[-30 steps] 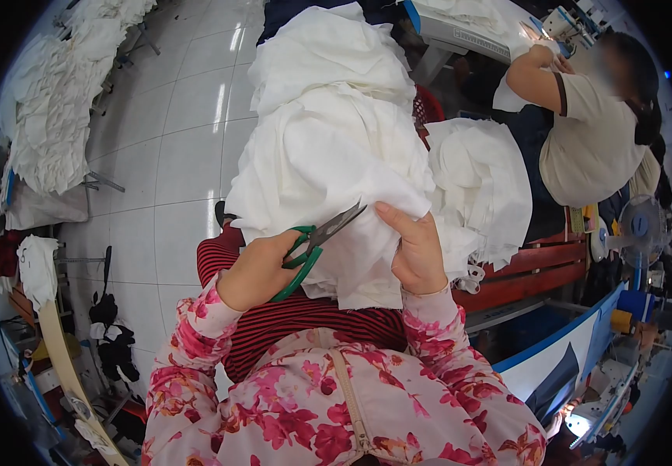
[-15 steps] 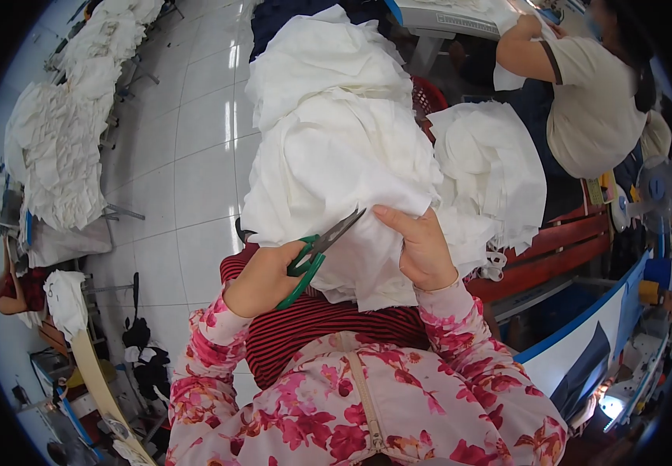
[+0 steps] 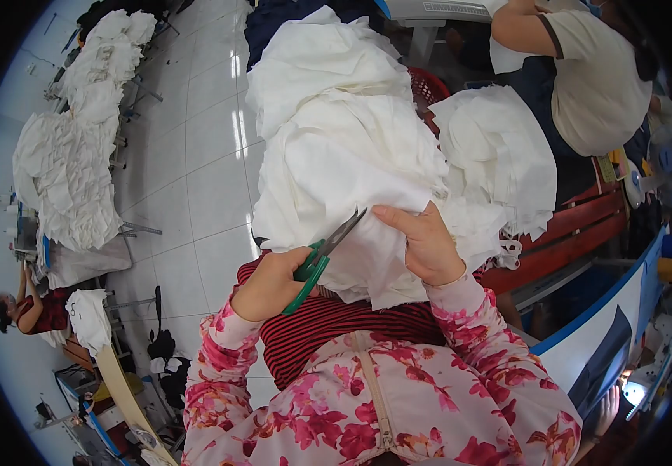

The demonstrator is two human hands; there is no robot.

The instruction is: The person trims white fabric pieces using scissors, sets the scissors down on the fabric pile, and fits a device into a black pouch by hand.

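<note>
Green-handled scissors (image 3: 316, 268) are in my left hand (image 3: 271, 286), their dark blades slightly parted and pointing up to the right over white cloth. My right hand (image 3: 428, 245) pinches the edge of that white cloth (image 3: 328, 171) between thumb and fingers, just right of the blade tips. The cloth lies in a large heap over my lap and stretches away in front of me. Its lower edge hangs over my red and black striped clothing (image 3: 351, 334).
Another white cloth pile (image 3: 499, 147) lies on a red bench (image 3: 569, 233) at the right, near a red basket (image 3: 427, 87). A co-worker (image 3: 596, 85) sits at the upper right. Cloth-covered tables (image 3: 68, 179) and another person (image 3: 33, 309) are at the left.
The view has shifted, so the surroundings sit differently in the frame. My hands keep nearly the same pose, and the scissor blades stay close to the pinched cloth.
</note>
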